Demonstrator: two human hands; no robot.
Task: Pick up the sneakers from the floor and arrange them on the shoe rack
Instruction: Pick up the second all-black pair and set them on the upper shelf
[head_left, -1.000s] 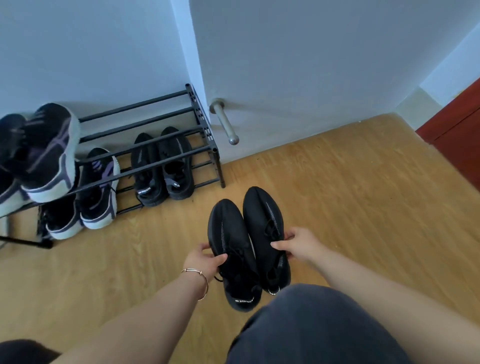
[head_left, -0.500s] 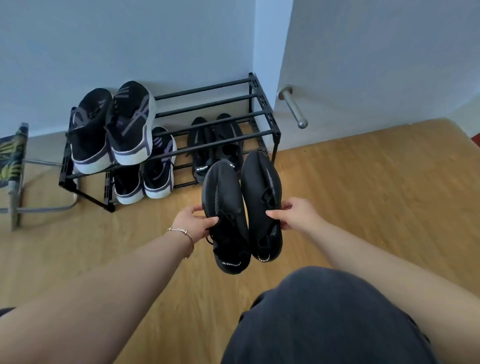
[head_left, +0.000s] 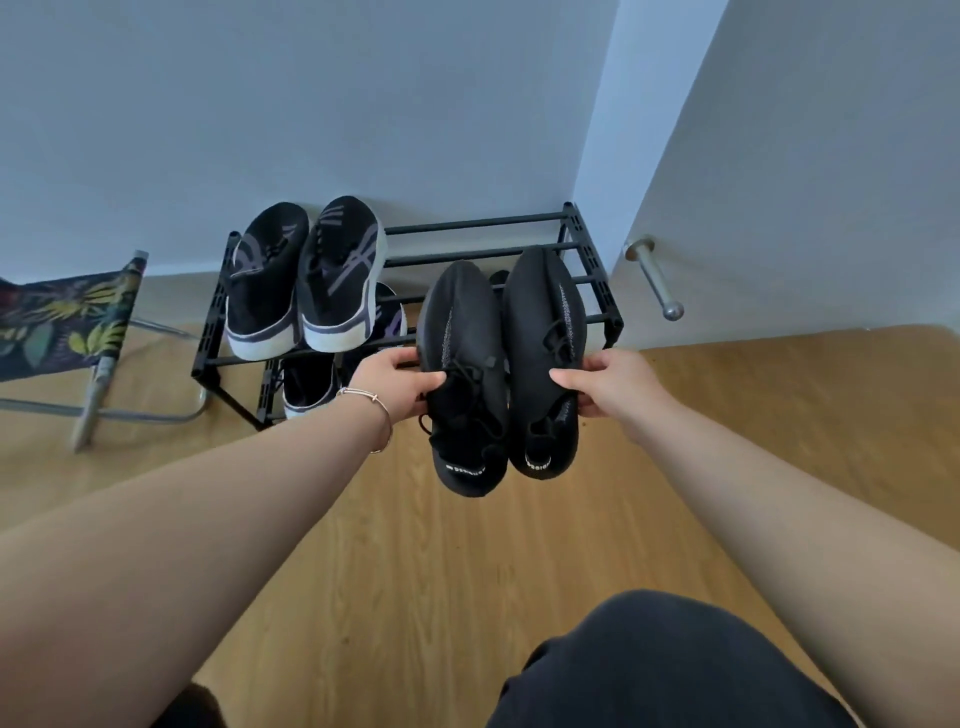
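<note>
I hold two black knit sneakers side by side in the air, toes pointing at the black metal shoe rack (head_left: 587, 244). My left hand (head_left: 390, 382) grips the left black sneaker (head_left: 462, 364) at its side. My right hand (head_left: 613, 384) grips the right black sneaker (head_left: 543, 343) the same way. Their toes hang over the free right half of the rack's top tier. A black-and-purple pair with white soles (head_left: 306, 280) rests on the top tier's left half.
More sneakers (head_left: 311, 389) sit on the lower tier, partly hidden. A folding stool with leaf-print fabric (head_left: 67, 317) stands left of the rack. A door with a metal handle (head_left: 657, 280) is right of it. Wooden floor (head_left: 415, 571) lies below, my dark-clothed knee at the bottom.
Both hands have carried the black pair up and forward from floor level to over the rack's top tier. The view has swung left, bringing the stool into sight.
</note>
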